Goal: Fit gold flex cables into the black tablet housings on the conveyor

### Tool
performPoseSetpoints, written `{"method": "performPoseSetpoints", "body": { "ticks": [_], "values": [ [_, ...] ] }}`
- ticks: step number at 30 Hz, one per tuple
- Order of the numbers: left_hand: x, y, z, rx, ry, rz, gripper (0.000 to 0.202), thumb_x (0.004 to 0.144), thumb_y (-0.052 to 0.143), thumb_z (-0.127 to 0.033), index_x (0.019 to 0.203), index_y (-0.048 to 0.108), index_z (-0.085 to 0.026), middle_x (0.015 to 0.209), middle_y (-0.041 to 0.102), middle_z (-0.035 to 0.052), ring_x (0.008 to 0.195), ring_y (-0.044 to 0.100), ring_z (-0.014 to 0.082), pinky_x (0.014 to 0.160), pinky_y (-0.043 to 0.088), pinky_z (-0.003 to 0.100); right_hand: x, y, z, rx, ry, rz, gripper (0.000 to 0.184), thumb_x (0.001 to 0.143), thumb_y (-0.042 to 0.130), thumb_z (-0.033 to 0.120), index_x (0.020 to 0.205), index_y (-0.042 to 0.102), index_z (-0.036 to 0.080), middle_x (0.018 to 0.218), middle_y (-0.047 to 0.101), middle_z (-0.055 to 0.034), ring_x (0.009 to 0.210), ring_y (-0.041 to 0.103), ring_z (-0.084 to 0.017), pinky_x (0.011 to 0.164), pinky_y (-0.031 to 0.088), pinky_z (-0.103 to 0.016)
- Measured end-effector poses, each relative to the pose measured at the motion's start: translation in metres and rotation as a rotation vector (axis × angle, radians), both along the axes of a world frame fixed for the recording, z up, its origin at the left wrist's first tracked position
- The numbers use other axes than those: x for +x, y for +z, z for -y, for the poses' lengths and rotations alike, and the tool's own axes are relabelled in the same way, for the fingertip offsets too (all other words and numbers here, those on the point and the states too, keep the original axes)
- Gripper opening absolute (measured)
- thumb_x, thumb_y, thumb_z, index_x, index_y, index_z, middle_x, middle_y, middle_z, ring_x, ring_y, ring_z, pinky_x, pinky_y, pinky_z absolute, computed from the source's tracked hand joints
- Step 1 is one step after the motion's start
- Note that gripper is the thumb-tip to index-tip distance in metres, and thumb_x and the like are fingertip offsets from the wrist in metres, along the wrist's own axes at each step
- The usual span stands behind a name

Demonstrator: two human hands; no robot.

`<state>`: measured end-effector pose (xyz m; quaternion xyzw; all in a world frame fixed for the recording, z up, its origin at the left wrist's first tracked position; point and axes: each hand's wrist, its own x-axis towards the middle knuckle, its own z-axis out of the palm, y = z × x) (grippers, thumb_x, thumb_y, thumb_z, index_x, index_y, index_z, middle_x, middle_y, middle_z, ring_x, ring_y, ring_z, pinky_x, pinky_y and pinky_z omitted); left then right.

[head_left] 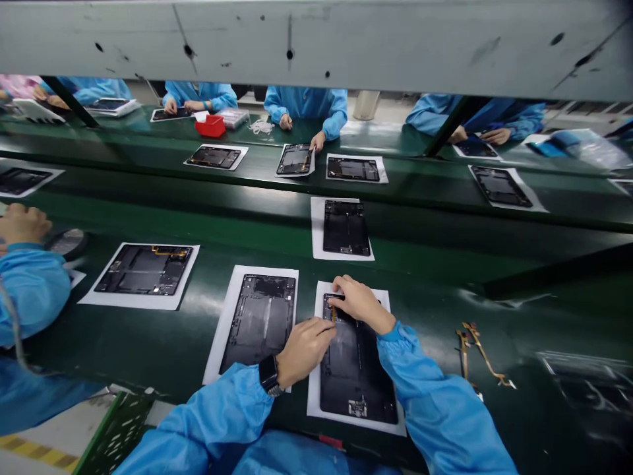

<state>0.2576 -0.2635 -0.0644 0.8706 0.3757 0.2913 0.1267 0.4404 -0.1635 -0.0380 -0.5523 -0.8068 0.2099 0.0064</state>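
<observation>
A black tablet housing [359, 369] lies open side up on a white sheet [399, 422] right before me. Over its upper left part, a thin orange flex cable [333, 315] stretches between my two hands. My left hand [307, 346], with a dark watch [269, 375] at the wrist, pinches the cable's lower end. From the upper right, my right hand [363, 305] reaches over the housing, fingers closed on the cable's upper end. The fingertips partly hide the cable. Left of these, a second tablet housing [260, 320] rests on its own sheet.
Loose flex cables [477, 349] lie at the right, near a clear plastic tray [588, 376]. More housings sit on sheets, one [346, 227] beyond my hands. A co-worker's sleeve [30, 290] is at the left; several people work across the line. A grey beam [316, 46] spans overhead.
</observation>
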Motion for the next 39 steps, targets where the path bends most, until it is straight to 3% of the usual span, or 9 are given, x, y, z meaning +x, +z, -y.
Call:
{"method": "performPoseSetpoints", "body": {
  "ticks": [5,14,39],
  "values": [
    [0.001,-0.004,0.002,0.014,-0.015,-0.033,0.02,0.098,0.045,-0.013,0.106,0.064,-0.014,0.109,0.068,0.0071,0.1,0.063,0.0177,0.087,0.055,0.032,0.007,-0.005,0.007,0.04,0.039,-0.06,0.023,0.086,0.069,0.034,0.099,0.054,0.022,0.1,0.057,-0.0022,0.082,0.061,-0.017,0.066,0.035,-0.027],
    [0.005,-0.008,0.007,0.096,-0.05,-0.162,0.023,0.099,0.041,-0.012,0.105,0.064,-0.011,0.11,0.069,0.0081,0.1,0.063,0.0204,0.084,0.055,0.034,0.009,-0.007,-0.007,-0.006,0.015,-0.091,0.029,0.076,0.079,0.037,0.09,0.057,0.023,0.089,0.058,0.001,0.07,0.056,-0.014,0.059,0.03,-0.025],
    [0.003,-0.007,0.008,0.047,-0.079,-0.261,0.024,0.098,0.044,-0.012,0.111,0.064,-0.012,0.115,0.068,0.0104,0.106,0.062,0.021,0.087,0.054,0.036,0.012,-0.01,-0.009,-0.016,-0.02,-0.156,0.03,0.073,0.08,0.038,0.088,0.059,0.023,0.088,0.06,0.0007,0.073,0.056,-0.015,0.059,0.028,-0.026]
  ]
}}
